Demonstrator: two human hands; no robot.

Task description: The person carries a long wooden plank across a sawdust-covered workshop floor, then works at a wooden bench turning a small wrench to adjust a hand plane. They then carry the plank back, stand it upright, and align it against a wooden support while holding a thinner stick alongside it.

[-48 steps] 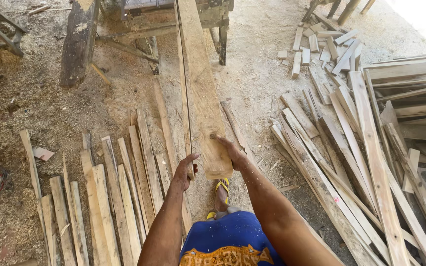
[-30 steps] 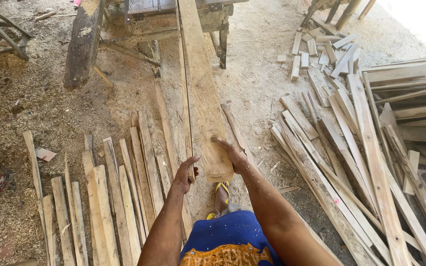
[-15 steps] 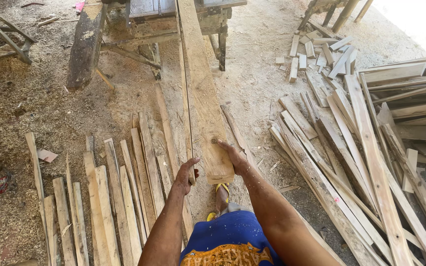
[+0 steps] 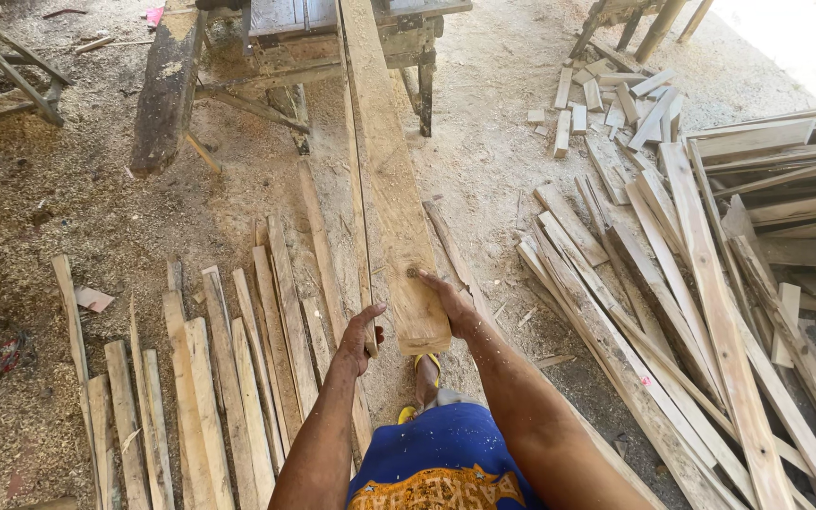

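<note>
at frame centre, a long plank (image 4: 391, 203) is gripped by closed fingers of the left hand (image 4: 361, 335) and right hand (image 4: 453, 307).

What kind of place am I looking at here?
Most likely a small sawmill or rough woodworking yard: sawdust covers the ground, cut slats and planks lie in piles, and a long board runs onto a saw bench.

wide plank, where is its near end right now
In the head view, the wide plank ends at centre, between the left hand and right hand.
</note>
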